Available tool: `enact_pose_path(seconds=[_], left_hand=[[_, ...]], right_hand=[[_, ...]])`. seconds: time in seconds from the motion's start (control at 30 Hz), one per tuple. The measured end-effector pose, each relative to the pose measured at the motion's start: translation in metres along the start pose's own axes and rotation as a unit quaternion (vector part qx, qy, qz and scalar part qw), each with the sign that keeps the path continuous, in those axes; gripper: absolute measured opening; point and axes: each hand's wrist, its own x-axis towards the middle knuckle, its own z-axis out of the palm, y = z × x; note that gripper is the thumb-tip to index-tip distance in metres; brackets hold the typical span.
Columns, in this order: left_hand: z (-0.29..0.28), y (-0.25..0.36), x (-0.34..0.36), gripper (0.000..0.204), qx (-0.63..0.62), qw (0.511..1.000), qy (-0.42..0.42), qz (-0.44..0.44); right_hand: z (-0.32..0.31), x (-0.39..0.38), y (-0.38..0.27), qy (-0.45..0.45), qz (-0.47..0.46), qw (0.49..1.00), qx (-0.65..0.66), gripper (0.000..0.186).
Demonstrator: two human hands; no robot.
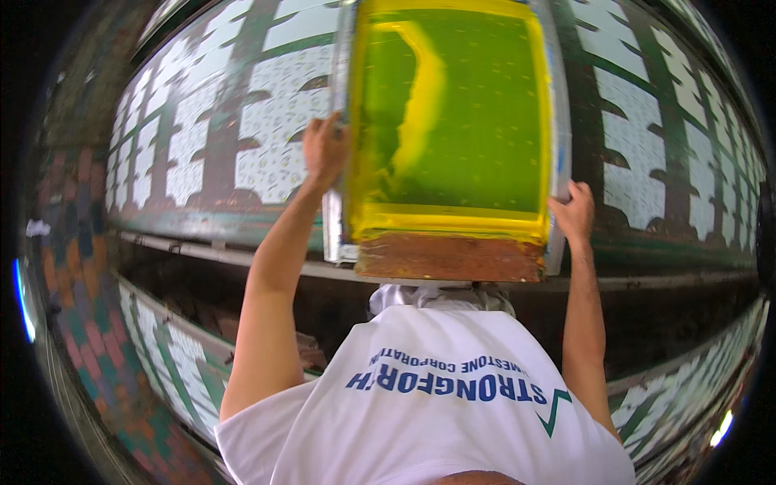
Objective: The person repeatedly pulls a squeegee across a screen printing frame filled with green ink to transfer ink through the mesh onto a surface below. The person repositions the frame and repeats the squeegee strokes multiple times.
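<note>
A silk-screen printing frame (560, 105) lies in front of me, with pale metal rails around a green mesh (485, 121) bordered in yellow. My left hand (325, 152) is closed on its left rail, about halfway along. Lower down, my right hand (575, 212) grips the right rail near the close corner. A streak of yellow ink (422, 89) curves over the left half of the mesh. Across the near end of the frame rests a reddish-brown wooden squeegee (450, 258), touched by neither hand. Whatever lies beneath the frame is hidden.
Printed white fabric pieces (284, 133) with cut-out edges lie in rows on a long dark table (218, 212). More such pieces (634, 145) continue at the right. Behind me runs another table with similar pieces (178, 356). Brick-patterned floor (89, 339) shows at the left.
</note>
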Motion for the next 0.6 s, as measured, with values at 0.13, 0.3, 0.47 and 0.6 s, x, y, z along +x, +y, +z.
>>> enact_pose_path(seconds=[0.13, 0.3, 0.47, 0.6], left_hand=[[0.012, 0.041, -0.014, 0.037, 0.016, 0.999, 0.018, 0.022], [0.014, 0.057, -0.014, 0.039, 0.028, 0.999, 0.021, 0.028], [0.016, 0.060, -0.017, 0.041, 0.047, 0.999, -0.009, 0.006], [0.024, 0.053, -0.020, 0.040, 0.038, 0.999, 0.006, 0.026]], right_hand=[[-0.013, 0.002, 0.045, -0.030, 0.029, 0.999, 0.010, 0.055], [-0.010, 0.000, 0.068, -0.002, -0.018, 0.999, 0.036, 0.054], [-0.013, 0.002, 0.074, -0.032, -0.009, 0.998, 0.049, 0.058], [-0.013, 0.003, 0.073, -0.050, -0.012, 0.998, 0.022, 0.060]])
